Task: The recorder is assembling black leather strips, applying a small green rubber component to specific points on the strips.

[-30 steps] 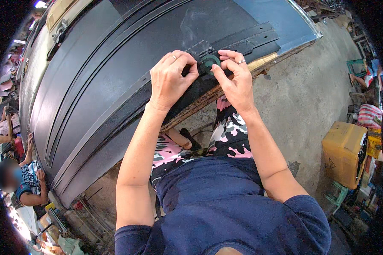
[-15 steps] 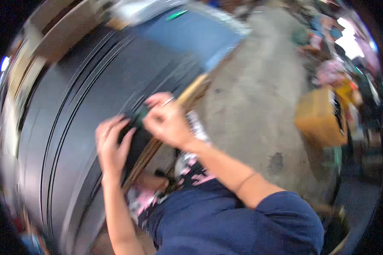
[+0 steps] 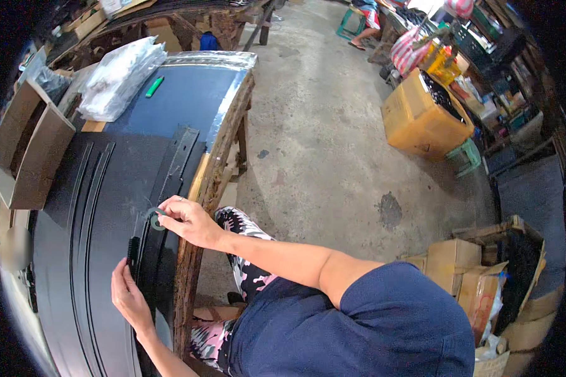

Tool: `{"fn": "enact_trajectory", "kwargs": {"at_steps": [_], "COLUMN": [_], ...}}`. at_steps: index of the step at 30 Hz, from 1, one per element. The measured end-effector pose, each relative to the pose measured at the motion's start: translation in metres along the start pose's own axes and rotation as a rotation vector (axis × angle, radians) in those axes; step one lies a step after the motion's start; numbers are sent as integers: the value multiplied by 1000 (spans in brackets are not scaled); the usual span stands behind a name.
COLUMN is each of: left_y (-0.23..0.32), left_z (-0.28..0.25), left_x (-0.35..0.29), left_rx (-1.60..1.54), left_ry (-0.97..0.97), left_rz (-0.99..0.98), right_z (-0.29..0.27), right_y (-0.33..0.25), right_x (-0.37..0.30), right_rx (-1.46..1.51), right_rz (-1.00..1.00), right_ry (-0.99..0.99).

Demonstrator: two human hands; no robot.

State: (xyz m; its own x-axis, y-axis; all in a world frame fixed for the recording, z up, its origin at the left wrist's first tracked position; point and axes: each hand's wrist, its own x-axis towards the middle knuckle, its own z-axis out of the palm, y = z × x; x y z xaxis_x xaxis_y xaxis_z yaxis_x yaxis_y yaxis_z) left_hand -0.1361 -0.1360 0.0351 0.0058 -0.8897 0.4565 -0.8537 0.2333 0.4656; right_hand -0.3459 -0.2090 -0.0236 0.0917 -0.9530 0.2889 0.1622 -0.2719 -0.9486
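My right hand (image 3: 194, 221) pinches a dark green ring (image 3: 156, 220), which looks like a small roll of tape, just above the black strips near the table's right edge. Lower and to the left, my left hand (image 3: 131, 296) has thumb and fingertips closed at the lower end of a short black ridged strip (image 3: 133, 249). Long black grooved strips (image 3: 85, 207) run lengthwise over the dark tabletop (image 3: 53, 264). Beyond my right hand lies a flat black slotted bar (image 3: 181, 154). What lies under my fingertips is partly hidden.
On the table's far part are a green tool (image 3: 155, 87), clear plastic bags (image 3: 121, 78) and an open cardboard box (image 3: 47, 147). Right of the table, a large taped carton (image 3: 415, 119) stands on the concrete floor (image 3: 321, 125). A person (image 3: 370, 22) sits at the far end.
The view has swung and become sharp. My hands, close together before, are now further apart, the right one farther up the table and the left one nearer me. The dark green ring shows clearly.
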Motion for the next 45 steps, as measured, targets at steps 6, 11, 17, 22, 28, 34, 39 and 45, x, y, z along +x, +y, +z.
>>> {"fn": "enact_trajectory", "kwargs": {"at_steps": [6, 11, 17, 22, 28, 34, 39, 45], "left_y": [16, 2, 6, 11, 14, 19, 17, 11], "left_z": [-25, -3, 18, 37, 44, 45, 50, 46], "left_x": [38, 18, -2, -2, 2, -2, -2, 0], "left_rx": [-274, -264, 53, -58, -102, -144, -168, -153], "left_ry": [-247, -315, -9, 35, 3, 17, 50, 60], "left_rz": [-234, -257, 67, 74, 16, -40, -25, -21], "right_z": [-19, -19, -14, -11, 1, 3, 2, 8], "right_y": [-2, -12, -8, -3, -11, -14, -12, -10], "right_x": [2, -3, -7, -1, 7, 4, 5, 10], "right_rx": [-109, 190, -13, -164, -385, -461, -458, -473], "right_rz": [-5, 217, 43, -15, -18, -38, -65, -88], "right_ry": [97, 93, -60, -78, -103, -116, -118, -123]}}
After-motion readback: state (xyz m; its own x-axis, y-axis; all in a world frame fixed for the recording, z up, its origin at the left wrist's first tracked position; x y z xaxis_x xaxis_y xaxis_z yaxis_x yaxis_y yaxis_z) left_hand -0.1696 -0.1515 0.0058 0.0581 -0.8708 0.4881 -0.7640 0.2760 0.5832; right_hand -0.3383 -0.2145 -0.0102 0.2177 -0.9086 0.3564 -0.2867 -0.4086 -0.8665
